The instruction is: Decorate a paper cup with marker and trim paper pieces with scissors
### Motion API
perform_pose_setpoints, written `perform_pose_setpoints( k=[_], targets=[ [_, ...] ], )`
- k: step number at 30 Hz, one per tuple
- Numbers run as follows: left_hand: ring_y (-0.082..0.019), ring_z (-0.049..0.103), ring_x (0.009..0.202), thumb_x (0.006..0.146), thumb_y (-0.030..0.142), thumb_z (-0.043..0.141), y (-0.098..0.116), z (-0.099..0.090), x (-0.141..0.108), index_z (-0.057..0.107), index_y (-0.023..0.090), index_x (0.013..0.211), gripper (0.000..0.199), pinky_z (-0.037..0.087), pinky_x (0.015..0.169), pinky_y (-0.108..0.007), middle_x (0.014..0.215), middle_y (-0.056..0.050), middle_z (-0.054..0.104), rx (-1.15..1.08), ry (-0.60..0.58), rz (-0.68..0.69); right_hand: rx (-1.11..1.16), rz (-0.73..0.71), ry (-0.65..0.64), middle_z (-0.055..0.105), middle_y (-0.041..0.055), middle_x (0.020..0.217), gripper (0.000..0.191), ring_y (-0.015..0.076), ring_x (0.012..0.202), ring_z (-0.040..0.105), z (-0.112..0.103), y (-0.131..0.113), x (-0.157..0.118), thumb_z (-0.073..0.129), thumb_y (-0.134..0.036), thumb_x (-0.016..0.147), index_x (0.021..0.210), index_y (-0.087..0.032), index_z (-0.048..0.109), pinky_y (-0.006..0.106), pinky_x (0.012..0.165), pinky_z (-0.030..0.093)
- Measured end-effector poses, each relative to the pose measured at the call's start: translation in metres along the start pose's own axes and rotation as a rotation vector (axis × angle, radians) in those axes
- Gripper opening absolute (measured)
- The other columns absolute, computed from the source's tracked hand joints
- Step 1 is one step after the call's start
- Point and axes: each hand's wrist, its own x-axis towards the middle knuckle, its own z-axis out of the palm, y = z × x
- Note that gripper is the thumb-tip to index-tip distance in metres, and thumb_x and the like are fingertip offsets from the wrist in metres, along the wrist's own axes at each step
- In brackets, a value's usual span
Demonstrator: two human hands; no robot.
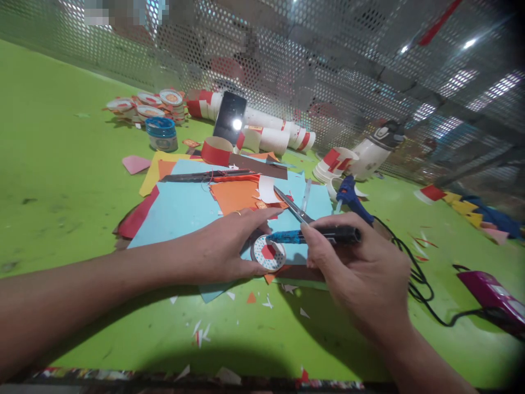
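Observation:
My left hand (221, 243) curls its thumb and fingers round the edge of a small round white disc (278, 259), holding it over the blue paper. A red hexagon (268, 251) sits in the middle of the disc, ringed by small blue dots. In my right hand (361, 268) is a marker (328, 235) with a black barrel and a blue-stained front end; its tip meets the upper part of the disc. A slim metal blade (293, 203) runs toward the right fingers; I cannot tell whether they touch it. Orange-handled scissors (238, 176) lie beyond the left hand.
Light blue paper sheets (172, 213) and orange paper (229, 197) are spread on the green table (61, 323). A blue glue gun (353, 200) with a black cord lies right. Behind are a blue-lidded jar (161, 134), a phone (229, 117), paper cups (334, 164) and stacked discs (170, 98).

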Motion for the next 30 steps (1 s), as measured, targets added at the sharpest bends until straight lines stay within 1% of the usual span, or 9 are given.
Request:
perform_pose_setpoints(
  k=[6,10,16,21,26,30],
  targets=[
    [-0.027,0.054,0.120,0.081,0.037,0.067,0.0005,-0.0002,-0.0001,0.030,0.021,0.144,0.075,0.045,0.098,-0.040,0.136,-0.012,0.054,-0.010,-0.011,-0.005,0.006,-0.010,0.001,0.063,-0.0048,0.058,0.009,0.0089,0.045,0.055,-0.0001,0.0014,0.0002,0.067,-0.027,0.084,0.080,-0.019,0.063,0.023,0.051,0.048],
    [-0.027,0.054,0.121,0.080,0.036,0.067,-0.0003,-0.0001,0.0000,0.031,0.022,0.144,0.075,0.045,0.099,-0.040,0.138,-0.012,0.053,-0.010,-0.007,-0.003,0.019,-0.006,-0.008,0.064,-0.0048,0.058,0.009,0.0089,0.044,0.055,0.0002,0.0011,0.0003,0.067,-0.026,0.084,0.080,-0.020,0.063,0.024,0.051,0.049],
    [-0.027,0.053,0.121,0.080,0.034,0.068,0.0010,-0.0003,0.0005,0.032,0.020,0.144,0.074,0.045,0.099,-0.038,0.137,-0.012,0.054,-0.001,0.005,0.001,0.010,-0.023,-0.006,0.064,-0.0054,0.058,0.008,0.0080,0.044,0.055,0.0015,0.0022,-0.0002,0.067,-0.026,0.084,0.080,-0.019,0.063,0.022,0.051,0.048],
    [-0.026,0.056,0.118,0.079,0.032,0.068,0.0017,-0.0011,0.0001,0.034,0.019,0.143,0.074,0.046,0.097,-0.036,0.134,-0.011,0.057,-0.002,0.001,-0.004,0.020,-0.049,-0.002,0.062,-0.0064,0.055,0.010,0.0078,0.043,0.055,0.0017,0.0017,-0.0012,0.068,-0.027,0.084,0.079,-0.019,0.063,0.021,0.048,0.045],
    [-0.026,0.054,0.120,0.079,0.034,0.068,-0.0010,0.0000,-0.0002,0.033,0.021,0.144,0.075,0.045,0.098,-0.038,0.134,-0.011,0.056,0.005,-0.005,-0.004,0.022,-0.063,-0.025,0.063,-0.0060,0.057,0.011,0.0072,0.045,0.057,0.0024,0.0011,0.0008,0.068,-0.025,0.084,0.078,-0.018,0.062,0.020,0.050,0.045],
    [-0.026,0.056,0.116,0.078,0.034,0.069,-0.0020,0.0003,0.0010,0.032,0.022,0.144,0.077,0.046,0.096,-0.038,0.131,-0.011,0.057,-0.003,-0.009,-0.012,0.049,-0.045,0.005,0.062,-0.0061,0.056,0.011,0.0072,0.043,0.054,0.0046,0.0046,0.0009,0.069,-0.026,0.083,0.078,-0.018,0.063,0.021,0.049,0.045]
  ],
)
